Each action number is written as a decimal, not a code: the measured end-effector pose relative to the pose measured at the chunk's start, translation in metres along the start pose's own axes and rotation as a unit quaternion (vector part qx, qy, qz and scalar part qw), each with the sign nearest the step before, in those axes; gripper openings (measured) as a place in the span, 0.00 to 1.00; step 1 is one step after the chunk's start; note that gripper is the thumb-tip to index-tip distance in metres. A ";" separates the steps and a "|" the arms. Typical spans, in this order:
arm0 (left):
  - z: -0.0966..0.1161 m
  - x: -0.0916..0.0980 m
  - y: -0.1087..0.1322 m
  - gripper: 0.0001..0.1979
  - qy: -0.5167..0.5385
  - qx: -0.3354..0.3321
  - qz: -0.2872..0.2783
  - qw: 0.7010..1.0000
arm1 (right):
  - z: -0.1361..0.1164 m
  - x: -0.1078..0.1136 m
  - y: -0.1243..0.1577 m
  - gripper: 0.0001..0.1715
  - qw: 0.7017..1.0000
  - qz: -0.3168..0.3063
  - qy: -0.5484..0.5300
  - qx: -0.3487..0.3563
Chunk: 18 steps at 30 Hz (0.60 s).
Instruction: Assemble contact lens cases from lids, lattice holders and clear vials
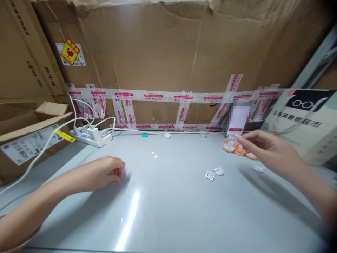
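Observation:
My left hand [113,170] is closed in a loose fist low over the grey table, with its fingers curled under and nothing seen in them. On the right, my right hand [268,148] reaches over a cluster of round orange-and-white pieces with clear tops [239,150]. Its thumb and fingertips are pinched together above them; whatever is between them is hidden or too small to name. Two white spoked plastic parts [210,175] lie left of that hand, and another white spoked part [258,169] is below its wrist.
Along the back lie a teal disc [145,135], a white ring [167,135] and a small clear cup [202,134]. Two tiny white discs [155,156] are nearer. A phone [237,120] leans upright beside a paper bag [300,130]. A power strip [92,137] and open carton [28,137] are left.

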<state>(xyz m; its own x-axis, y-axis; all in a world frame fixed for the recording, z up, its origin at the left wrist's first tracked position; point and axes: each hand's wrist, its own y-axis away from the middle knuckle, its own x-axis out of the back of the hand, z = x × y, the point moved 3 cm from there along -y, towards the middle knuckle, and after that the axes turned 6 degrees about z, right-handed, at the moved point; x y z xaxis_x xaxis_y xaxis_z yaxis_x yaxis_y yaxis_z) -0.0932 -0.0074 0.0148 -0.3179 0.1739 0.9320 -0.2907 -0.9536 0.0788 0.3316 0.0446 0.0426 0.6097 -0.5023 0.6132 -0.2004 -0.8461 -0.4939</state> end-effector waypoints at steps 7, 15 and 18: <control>0.099 -0.006 -0.079 0.03 0.086 -0.212 0.081 0.970 | -0.055 -0.050 0.007 0.17 0.971 -0.171 -0.138 0.095; 0.119 -0.057 -0.136 0.04 0.104 -0.232 0.060 0.965 | -0.055 -0.100 0.014 0.14 0.949 -0.258 -0.174 0.058; 0.113 -0.061 -0.136 0.06 0.120 -0.221 0.052 0.967 | -0.053 -0.102 0.019 0.13 0.945 -0.273 -0.172 0.064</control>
<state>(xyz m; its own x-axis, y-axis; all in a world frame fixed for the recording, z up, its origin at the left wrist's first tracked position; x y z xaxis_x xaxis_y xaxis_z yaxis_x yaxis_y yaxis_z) 0.0674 0.0840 -0.0128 -0.5501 0.1852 0.8143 -0.5860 -0.7803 -0.2184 0.2252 0.0699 0.0031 0.8128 0.1079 0.5725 0.2959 -0.9230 -0.2462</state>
